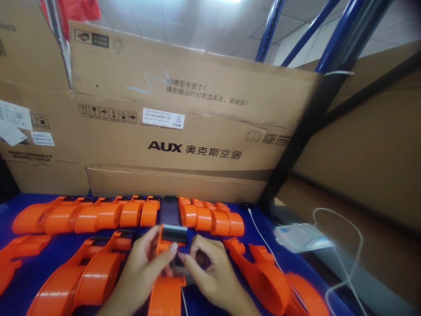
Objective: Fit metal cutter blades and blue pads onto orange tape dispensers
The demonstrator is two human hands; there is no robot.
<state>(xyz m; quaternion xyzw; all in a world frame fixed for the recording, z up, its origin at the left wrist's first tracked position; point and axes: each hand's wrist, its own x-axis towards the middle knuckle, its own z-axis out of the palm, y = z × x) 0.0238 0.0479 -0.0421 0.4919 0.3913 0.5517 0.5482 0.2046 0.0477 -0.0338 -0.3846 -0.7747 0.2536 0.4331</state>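
Observation:
An orange tape dispenser [173, 235] with a dark roller or plate and a pale serrated edge is held up at the lower middle of the head view. My left hand [140, 267] is closed on its left side, thumb across the front below the dark part. My right hand [213, 268] has its fingers curled, with thumb and forefinger pinched together by the dispenser's lower right corner. Whatever lies between those fingertips is too small to make out. Just below the hands is another orange piece [166, 296], partly covered; I cannot tell whether it joins the held dispenser.
Several orange dispensers [108, 213] line the back of the blue table [253, 263], with more at left and right [268, 281]. A dark block [170, 210] stands mid-row. A white cable [263, 239] and clear plastic packet [304, 237] lie rightward. Cardboard [197, 131] walls the back.

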